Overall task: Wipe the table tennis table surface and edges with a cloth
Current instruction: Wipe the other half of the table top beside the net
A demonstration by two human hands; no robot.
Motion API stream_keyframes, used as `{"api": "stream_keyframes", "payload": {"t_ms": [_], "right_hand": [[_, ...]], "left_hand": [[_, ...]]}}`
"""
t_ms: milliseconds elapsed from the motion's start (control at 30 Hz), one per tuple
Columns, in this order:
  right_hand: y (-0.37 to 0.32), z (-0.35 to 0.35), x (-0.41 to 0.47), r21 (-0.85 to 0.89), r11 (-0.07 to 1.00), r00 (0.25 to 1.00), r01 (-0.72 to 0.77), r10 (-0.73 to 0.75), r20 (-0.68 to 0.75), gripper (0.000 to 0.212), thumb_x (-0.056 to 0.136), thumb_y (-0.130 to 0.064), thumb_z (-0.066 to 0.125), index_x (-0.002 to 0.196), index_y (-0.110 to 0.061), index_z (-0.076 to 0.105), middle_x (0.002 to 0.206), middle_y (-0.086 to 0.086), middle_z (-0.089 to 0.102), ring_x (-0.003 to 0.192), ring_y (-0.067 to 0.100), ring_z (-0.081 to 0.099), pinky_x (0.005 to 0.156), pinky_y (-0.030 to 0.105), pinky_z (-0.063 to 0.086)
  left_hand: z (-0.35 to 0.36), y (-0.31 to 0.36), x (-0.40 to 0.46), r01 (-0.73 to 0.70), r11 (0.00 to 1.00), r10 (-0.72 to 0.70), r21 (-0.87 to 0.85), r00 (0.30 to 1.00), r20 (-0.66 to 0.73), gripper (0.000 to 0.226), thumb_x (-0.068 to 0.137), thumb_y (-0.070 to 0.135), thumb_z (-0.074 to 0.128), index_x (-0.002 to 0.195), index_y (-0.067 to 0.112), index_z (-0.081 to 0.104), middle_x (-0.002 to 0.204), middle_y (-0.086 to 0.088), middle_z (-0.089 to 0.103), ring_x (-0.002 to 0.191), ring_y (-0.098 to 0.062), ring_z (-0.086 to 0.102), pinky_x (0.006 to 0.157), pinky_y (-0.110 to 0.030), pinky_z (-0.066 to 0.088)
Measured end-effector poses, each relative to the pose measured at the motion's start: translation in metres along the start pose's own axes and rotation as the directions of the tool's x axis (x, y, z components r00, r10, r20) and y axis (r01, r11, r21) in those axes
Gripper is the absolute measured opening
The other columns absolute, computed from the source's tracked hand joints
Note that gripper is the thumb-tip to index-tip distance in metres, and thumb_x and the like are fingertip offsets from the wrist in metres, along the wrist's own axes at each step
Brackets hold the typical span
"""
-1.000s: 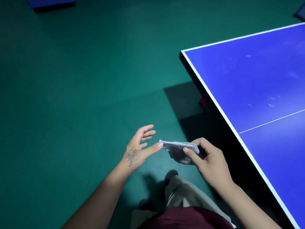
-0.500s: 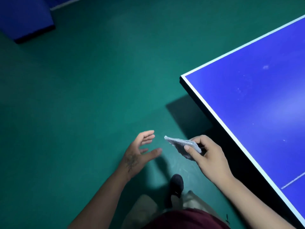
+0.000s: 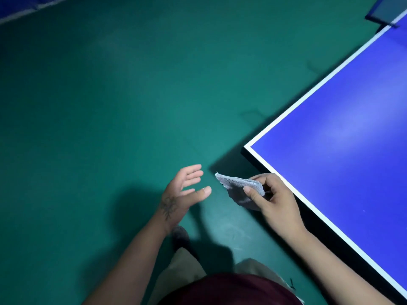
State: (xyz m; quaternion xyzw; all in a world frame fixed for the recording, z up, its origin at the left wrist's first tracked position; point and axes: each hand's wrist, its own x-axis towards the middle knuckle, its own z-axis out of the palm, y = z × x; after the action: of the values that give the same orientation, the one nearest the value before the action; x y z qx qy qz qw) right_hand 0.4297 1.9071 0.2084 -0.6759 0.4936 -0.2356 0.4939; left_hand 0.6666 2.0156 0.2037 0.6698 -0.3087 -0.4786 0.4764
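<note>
My right hand (image 3: 276,201) pinches the folded grey cloth (image 3: 239,187) between thumb and fingers; my left hand (image 3: 182,194) hangs spread, holding nothing.

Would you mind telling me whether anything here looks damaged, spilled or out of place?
Nothing stands out. The right hand grips the folded grey cloth beside the corner of the blue table, whose top looks intact, and the left hand is open, holding nothing.
</note>
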Motion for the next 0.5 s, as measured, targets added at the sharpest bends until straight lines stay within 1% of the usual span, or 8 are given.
{"api": "stream_keyframes", "payload": {"t_ms": [100, 233, 367, 500], "right_hand": [[-0.027, 0.027, 0.032, -0.009, 1.000, 0.993, -0.029, 0.028, -0.116, 0.017, 0.096, -0.027, 0.078, 0.087, -0.029, 0.064, 0.109, -0.010, 0.072, 0.099, 0.014, 0.068, 0.085, 0.044, 0.057], [-0.056, 0.049, 0.075, 0.019, 0.997, 0.974, -0.073, 0.076, -0.213, 0.016, 0.097, -0.025, 0.077, 0.089, -0.028, 0.064, 0.110, -0.009, 0.071, 0.101, 0.015, 0.068, 0.085, 0.040, 0.055], [-0.067, 0.051, 0.123, 0.104, 0.989, 0.927, -0.105, 0.135, -0.351, 0.016, 0.097, -0.024, 0.078, 0.088, -0.027, 0.064, 0.107, -0.009, 0.071, 0.099, 0.016, 0.069, 0.085, 0.038, 0.054], [-0.055, 0.048, 0.188, 0.197, 0.971, 0.871, -0.138, 0.214, -0.442, 0.015, 0.096, -0.023, 0.078, 0.088, -0.028, 0.066, 0.105, -0.008, 0.072, 0.092, 0.017, 0.069, 0.079, 0.039, 0.054]], "left_hand": [[-0.035, 0.028, 0.057, 0.012, 0.998, -0.019, 0.058, 0.992, 0.123, 0.076, 0.064, 0.057, 0.081, 0.135, 0.040, 0.063, 0.137, 0.017, 0.070, 0.129, 0.000, 0.062, 0.116, -0.041, 0.049], [-0.059, 0.058, 0.135, -0.008, 0.990, -0.032, 0.143, 0.962, 0.272, 0.075, 0.065, 0.058, 0.081, 0.135, 0.042, 0.062, 0.137, 0.020, 0.069, 0.130, 0.001, 0.061, 0.117, -0.042, 0.048], [-0.054, 0.085, 0.212, -0.045, 0.984, -0.029, 0.175, 0.916, 0.399, 0.073, 0.069, 0.056, 0.083, 0.138, 0.045, 0.061, 0.139, 0.021, 0.067, 0.134, 0.000, 0.059, 0.117, -0.042, 0.046], [-0.036, 0.105, 0.295, -0.087, 0.969, -0.038, 0.231, 0.872, 0.487, 0.073, 0.069, 0.055, 0.083, 0.137, 0.046, 0.060, 0.139, 0.023, 0.067, 0.133, 0.002, 0.058, 0.116, -0.040, 0.046]]}}
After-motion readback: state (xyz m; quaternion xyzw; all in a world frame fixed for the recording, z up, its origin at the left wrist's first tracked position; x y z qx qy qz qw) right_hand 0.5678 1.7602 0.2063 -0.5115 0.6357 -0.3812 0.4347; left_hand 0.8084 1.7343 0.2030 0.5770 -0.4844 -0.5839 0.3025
